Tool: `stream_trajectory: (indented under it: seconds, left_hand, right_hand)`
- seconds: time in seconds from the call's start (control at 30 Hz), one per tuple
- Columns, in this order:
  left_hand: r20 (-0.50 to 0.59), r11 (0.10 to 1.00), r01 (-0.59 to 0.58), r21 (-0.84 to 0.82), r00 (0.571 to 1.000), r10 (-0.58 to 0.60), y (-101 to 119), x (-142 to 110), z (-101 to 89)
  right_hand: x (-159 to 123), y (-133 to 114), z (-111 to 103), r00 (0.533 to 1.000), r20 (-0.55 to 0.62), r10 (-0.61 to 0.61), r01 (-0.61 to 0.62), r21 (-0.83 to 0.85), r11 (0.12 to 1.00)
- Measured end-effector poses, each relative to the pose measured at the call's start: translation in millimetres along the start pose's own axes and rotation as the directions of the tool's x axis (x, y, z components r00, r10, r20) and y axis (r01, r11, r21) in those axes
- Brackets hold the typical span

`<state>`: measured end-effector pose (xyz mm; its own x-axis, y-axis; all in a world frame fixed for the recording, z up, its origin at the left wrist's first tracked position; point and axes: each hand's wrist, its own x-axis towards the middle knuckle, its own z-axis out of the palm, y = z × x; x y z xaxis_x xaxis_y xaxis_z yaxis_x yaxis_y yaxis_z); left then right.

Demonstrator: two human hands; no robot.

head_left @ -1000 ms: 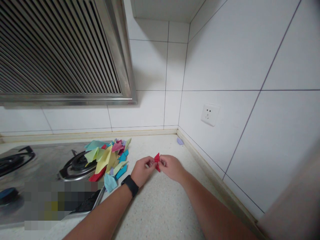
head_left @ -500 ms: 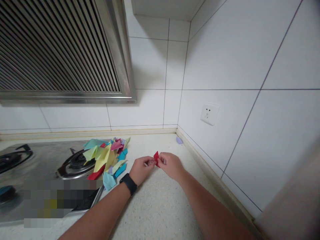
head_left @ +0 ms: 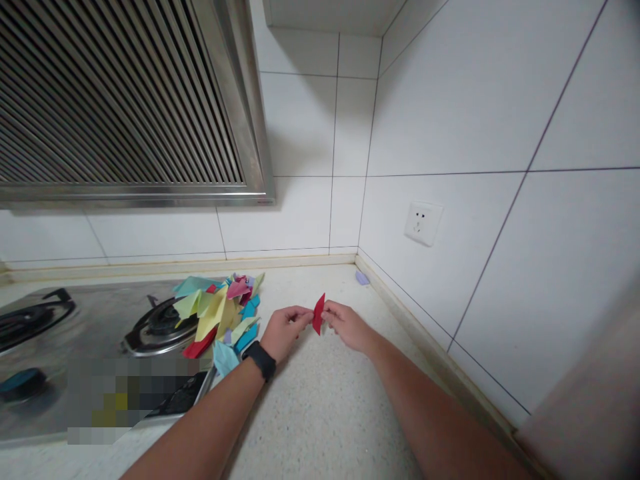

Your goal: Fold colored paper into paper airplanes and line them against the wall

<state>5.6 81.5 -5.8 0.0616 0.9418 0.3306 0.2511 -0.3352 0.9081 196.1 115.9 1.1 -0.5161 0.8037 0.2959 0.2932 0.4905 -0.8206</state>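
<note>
Pinching a small folded red paper at its L edge, the L hand is keeping thumb & forefinger together on it. R hand is reaching in from the opp. side, fingertips right up at the paper's R edge; can't tell if they're clamping it or just touching. Paper is standing more or less on end btwn the 2 hands, over the speckled ctr, pointed tips showing top & bottom. Black watch is circling the L wrist.

L of the hands, a pile of folded papers (yellow, green, blue, pink, red etc.) is spreading over the R side of the gas stove, partly covering the R burner & spilling onto the ctr. Light-blue piece is lying at the pile's near end, close to the watch. Small purple piece is sitting alone in the far corner, near the R wall. White socket is showing on that wall; metal hood is hanging above the stove.
</note>
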Motion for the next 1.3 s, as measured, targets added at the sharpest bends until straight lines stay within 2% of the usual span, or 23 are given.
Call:
stream_trajectory:
  seconds: [0.23, 0.4, 0.7, 0.9, 1.1, 1.3]
  left_hand:
    - [0.056, 1.000, -0.019, -0.015, 0.998, 0.019, 3, -3, 1.3]
    - [0.058, 0.999, -0.034, -0.029, 0.998, 0.036, 1, -3, 2.0]
    - [0.043, 0.996, -0.092, -0.020, 0.995, 0.093, -2, -2, 6.5]
    - [0.064, 0.997, -0.055, -0.050, 0.996, 0.058, 4, -5, 7.3]
    - [0.047, 0.998, -0.064, -0.003, 0.997, 0.065, 4, -5, 6.3]
    - [0.049, 0.992, -0.116, 0.041, 0.992, 0.114, 2, -6, 7.4]
  right_hand:
    - [3, 9, 4, 0.996, 0.081, 0.042, -0.054, 0.161, 0.985]
    - [5, 15, 7, 0.997, 0.069, 0.044, -0.060, 0.235, 0.970]
    - [5, 15, 3, 0.996, 0.085, 0.028, -0.042, 0.168, 0.985]
    - [2, 8, 2, 0.994, 0.105, 0.019, -0.039, 0.193, 0.980]
    - [-1, 7, 2, 0.992, 0.122, 0.039, -0.062, 0.194, 0.979]
    - [-1, 8, -1, 0.992, 0.129, 0.016, -0.036, 0.154, 0.987]
